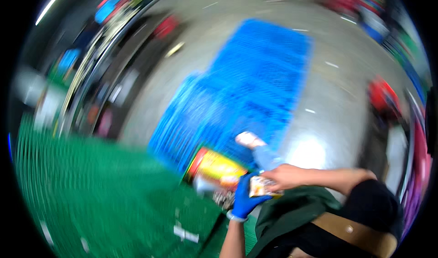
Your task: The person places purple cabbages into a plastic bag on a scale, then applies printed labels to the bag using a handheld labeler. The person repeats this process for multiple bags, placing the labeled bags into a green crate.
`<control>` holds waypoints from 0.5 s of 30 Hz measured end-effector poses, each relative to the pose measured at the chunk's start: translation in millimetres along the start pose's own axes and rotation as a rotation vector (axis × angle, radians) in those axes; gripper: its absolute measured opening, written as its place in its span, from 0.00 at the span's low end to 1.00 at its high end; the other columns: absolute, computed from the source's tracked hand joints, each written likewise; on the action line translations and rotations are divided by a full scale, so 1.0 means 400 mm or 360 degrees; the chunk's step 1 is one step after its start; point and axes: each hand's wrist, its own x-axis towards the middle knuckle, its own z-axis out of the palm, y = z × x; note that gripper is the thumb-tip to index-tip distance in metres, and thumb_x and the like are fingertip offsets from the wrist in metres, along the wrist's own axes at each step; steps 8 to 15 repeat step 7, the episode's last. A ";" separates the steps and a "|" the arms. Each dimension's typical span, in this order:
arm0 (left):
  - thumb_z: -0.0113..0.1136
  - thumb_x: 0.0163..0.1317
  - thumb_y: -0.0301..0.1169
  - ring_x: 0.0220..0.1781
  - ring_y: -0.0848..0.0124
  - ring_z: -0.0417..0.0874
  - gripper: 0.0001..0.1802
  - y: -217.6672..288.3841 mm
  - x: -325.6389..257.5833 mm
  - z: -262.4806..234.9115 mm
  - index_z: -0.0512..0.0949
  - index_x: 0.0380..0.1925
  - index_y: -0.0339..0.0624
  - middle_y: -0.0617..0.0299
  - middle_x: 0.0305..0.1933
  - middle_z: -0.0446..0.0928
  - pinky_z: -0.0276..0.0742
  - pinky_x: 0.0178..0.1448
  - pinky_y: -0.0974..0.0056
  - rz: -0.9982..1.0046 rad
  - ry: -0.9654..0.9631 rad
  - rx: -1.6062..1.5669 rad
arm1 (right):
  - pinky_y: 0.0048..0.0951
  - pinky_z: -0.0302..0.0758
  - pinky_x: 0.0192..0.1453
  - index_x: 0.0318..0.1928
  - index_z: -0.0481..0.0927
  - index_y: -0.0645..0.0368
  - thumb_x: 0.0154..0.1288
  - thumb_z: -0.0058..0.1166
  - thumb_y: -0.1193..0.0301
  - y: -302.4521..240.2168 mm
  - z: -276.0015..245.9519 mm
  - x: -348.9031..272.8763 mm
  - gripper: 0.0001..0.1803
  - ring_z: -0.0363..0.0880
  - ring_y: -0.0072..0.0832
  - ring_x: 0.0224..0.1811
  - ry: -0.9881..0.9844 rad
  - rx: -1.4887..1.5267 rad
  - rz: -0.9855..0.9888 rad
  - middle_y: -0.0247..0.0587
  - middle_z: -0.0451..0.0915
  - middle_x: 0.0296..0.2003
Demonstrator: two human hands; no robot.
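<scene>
The picture is blurred by motion. My left hand [243, 199], in a blue glove, grips the left end of a small orange and white packet [262, 186] in front of my body. My bare right hand [284, 176] closes over the packet's top and right side. Just beyond the hands lies a larger yellow and red package [214, 165] at the edge of the blue pallets. My leg in jeans with a light shoe [250, 140] reaches out over the pallets.
Stacked blue plastic pallets [255, 80] lie on the grey concrete floor [333, 98] ahead. A green ribbed surface [91, 189] fills the left and lower left. Shelving with coloured goods [105, 34] runs along the far left; red items [383, 96] stand at right.
</scene>
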 end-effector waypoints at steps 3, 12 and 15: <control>0.81 0.36 0.30 0.52 0.65 0.75 0.43 0.140 0.019 0.053 0.70 0.55 0.36 0.56 0.52 0.73 0.74 0.55 0.59 -0.0016 -0.0350 -0.0047 | 0.50 0.76 0.37 0.41 0.78 0.60 0.57 0.57 0.53 -0.036 -0.017 -0.100 0.23 0.81 0.52 0.32 0.0267 -0.0054 -0.0118 0.56 0.81 0.30; 0.81 0.40 0.39 0.51 0.60 0.76 0.45 0.103 0.000 0.075 0.68 0.56 0.34 0.49 0.51 0.75 0.72 0.58 0.56 0.0097 -0.0669 0.0195 | 0.50 0.76 0.37 0.30 0.81 0.64 0.52 0.58 0.58 -0.071 0.056 -0.225 0.19 0.80 0.53 0.30 0.0694 -0.0056 0.0003 0.57 0.80 0.26; 0.81 0.40 0.39 0.51 0.60 0.76 0.45 0.103 0.000 0.075 0.68 0.56 0.34 0.49 0.51 0.75 0.72 0.58 0.56 0.0097 -0.0669 0.0195 | 0.50 0.76 0.37 0.30 0.81 0.64 0.52 0.58 0.58 -0.071 0.056 -0.225 0.19 0.80 0.53 0.30 0.0694 -0.0056 0.0003 0.57 0.80 0.26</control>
